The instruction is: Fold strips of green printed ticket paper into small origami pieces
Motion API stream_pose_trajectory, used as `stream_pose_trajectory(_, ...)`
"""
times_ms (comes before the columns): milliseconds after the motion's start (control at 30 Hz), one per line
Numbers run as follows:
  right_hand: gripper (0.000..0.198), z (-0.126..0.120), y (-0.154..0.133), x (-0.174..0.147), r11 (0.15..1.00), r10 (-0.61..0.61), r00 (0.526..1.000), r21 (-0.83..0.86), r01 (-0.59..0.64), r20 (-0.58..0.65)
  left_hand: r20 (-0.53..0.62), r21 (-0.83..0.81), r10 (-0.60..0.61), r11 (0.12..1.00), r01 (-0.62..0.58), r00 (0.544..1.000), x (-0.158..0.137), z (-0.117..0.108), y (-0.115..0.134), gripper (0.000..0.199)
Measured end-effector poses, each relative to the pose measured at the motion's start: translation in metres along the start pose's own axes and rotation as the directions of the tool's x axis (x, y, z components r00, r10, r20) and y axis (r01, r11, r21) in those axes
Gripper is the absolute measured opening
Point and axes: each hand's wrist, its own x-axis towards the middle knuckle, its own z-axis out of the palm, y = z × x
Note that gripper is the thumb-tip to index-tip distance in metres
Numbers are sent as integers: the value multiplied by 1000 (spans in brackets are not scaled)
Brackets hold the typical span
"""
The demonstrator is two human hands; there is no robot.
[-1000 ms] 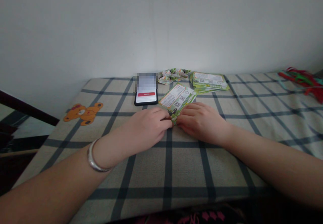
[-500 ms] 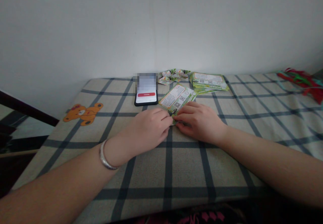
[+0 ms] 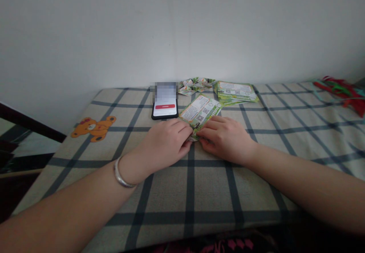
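Note:
A green and white printed card (image 3: 201, 110) lies slanted on the checked cloth, its near corner between my two hands. My left hand (image 3: 168, 140), with a silver bangle at the wrist, has its fingers closed on the left side of that corner. From the right, my right hand (image 3: 228, 139) pinches the same corner, fingers bent and thumb underneath. The corner looks curled or folded, and the fingers hide part of it. Just beyond my left hand lies a phone (image 3: 164, 110) with a lit screen, partly blurred out.
Folded pieces of similar paper (image 3: 196, 85) sit by the wall, beside a stack of green cards (image 3: 236, 91). A flat bear cut-out (image 3: 94, 128) lies at the left. Red and green cloth or bundled material (image 3: 345, 93) is at the far right. The wall (image 3: 176, 28) bounds the back.
My left hand has shifted slightly, its fingertips now a little farther left and more of the card's near corner showing. The right hand has hardly moved.

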Motion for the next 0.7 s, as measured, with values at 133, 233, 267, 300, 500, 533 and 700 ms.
stream_pose_trajectory(133, 21, -1, 0, 0, 1000, 3, 1000, 21, -3, 9, -37, -48, 0, 999, -2, 999, 0, 3, -2, 16)
stream_pose_trajectory(233, 20, -1, -1, 0, 999, 23, 1000, 38, -23, 9, -73, -78, -8, 997, 2, 997, 0, 4, -2, 13)
stream_pose_trajectory(267, 20, -2, -1, 0, 999, 27, 1000, 40, -28, 7, -80, -93, -16, 996, 8, 997, 0, 4, -1, 12)
stream_pose_trajectory(300, 20, -2, -1, 0, 999, 30, 1000, 44, -31, 5, -87, -110, -26, 994, 16, 996, 0, 5, -1, 12)
stream_pose_trajectory(500, 21, -2, 1, 1, 991, 72, 997, 106, -75, 31, -131, -152, -29, 988, 9, 991, 0, 4, -1, 13)
stream_pose_trajectory(533, 21, -2, 1, 1, 990, 75, 997, 115, -78, 32, -136, -148, -24, 989, 4, 990, 0, 4, -2, 13)
stream_pose_trajectory(700, 18, -2, 1, 0, 988, 62, 998, 142, -64, 13, -183, -169, 1, 985, -32, 983, -1, 5, -3, 12)
